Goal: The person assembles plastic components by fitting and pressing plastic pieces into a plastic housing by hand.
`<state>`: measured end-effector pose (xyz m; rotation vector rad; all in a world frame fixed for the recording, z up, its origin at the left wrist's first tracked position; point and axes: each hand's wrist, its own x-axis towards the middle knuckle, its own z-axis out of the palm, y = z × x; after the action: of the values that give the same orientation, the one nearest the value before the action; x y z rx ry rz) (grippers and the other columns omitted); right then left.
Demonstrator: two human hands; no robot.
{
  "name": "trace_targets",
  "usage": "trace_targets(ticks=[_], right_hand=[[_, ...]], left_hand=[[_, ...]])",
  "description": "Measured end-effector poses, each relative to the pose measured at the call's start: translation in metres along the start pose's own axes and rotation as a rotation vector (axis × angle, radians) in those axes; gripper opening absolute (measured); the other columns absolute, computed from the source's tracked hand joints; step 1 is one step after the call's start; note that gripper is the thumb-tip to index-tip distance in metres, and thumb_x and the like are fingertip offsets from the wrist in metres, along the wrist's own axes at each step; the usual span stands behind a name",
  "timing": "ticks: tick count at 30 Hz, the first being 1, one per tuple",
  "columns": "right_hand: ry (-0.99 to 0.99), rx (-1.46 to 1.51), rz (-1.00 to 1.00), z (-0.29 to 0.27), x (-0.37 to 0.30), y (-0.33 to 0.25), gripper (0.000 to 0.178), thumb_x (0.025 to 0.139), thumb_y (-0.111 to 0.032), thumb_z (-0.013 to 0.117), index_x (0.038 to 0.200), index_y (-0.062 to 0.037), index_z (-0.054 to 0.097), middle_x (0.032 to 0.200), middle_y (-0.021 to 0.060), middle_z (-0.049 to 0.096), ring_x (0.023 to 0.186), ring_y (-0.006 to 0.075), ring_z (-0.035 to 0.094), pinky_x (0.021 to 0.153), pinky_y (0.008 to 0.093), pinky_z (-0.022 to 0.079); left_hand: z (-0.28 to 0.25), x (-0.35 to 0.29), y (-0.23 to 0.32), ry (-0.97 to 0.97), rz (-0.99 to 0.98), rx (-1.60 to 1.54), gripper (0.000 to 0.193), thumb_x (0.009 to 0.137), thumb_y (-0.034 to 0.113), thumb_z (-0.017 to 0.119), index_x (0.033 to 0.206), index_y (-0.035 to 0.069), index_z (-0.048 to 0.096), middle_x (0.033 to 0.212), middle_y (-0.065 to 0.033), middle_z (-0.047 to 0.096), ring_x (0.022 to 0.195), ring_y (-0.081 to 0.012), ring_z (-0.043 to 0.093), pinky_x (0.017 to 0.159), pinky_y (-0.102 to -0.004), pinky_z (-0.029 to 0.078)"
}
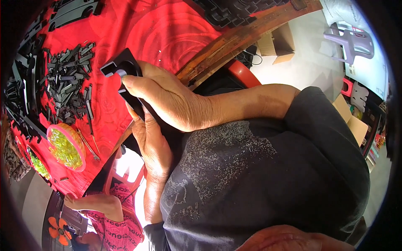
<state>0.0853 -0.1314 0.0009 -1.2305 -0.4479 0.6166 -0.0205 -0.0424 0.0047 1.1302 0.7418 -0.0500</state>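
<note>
A flat black plastic part [130, 62] with a hooked notch at one end is held over the red-covered table. My right hand [167, 92] grips its upper portion, thumb pressed on the face beside the notch and fingers wrapped behind. A small grey rounded spot shows by the thumb tip; I cannot make out whether it is a separate piece. Lower down, the fingers of my left hand [150, 144] close on the part's other end. Left of both hands lies a heap of small black plastic pieces [69, 81] on the red tablecloth [111, 31].
A pink-rimmed basket [82, 144] holds yellow-green clear bits, beside a thin metal tool [91, 150]. Larger black parts [73, 14] lie at the far left and top. The wooden table edge [247, 33] runs close by. Another person [113, 217] sits at lower left.
</note>
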Motion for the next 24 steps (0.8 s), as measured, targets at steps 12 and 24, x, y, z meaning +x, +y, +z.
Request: trace_targets(ticks=[12, 24], right_hand=[[0.037, 0.221, 0.338, -0.011, 0.011, -0.008, 0.040, 0.104, -0.042, 0.043, 0.103, -0.0049, 0.057, 0.083, 0.0042, 0.065, 0.059, 0.0112, 0.058, 0.048, 0.0263, 0.045], [0.079, 0.444, 0.287, -0.015, 0.013, -0.001, 0.036, 0.107, -0.037, 0.037, 0.108, -0.0045, 0.051, 0.084, 0.0104, 0.059, 0.087, 0.0253, 0.057, 0.101, 0.0442, 0.044]], left_hand=[[0.009, -0.009, 0.014, -0.135, -0.065, 0.045, 0.029, 0.110, 0.018, 0.041, 0.124, -0.003, 0.054, 0.092, -0.0069, 0.063, 0.080, -0.0142, 0.060, 0.077, -0.0298, 0.051], [0.005, -0.002, 0.009, -0.155, 0.066, 0.206, 0.024, 0.109, 0.018, 0.046, 0.105, -0.004, 0.056, 0.081, -0.0079, 0.064, 0.074, -0.0127, 0.064, 0.070, -0.0283, 0.053]])
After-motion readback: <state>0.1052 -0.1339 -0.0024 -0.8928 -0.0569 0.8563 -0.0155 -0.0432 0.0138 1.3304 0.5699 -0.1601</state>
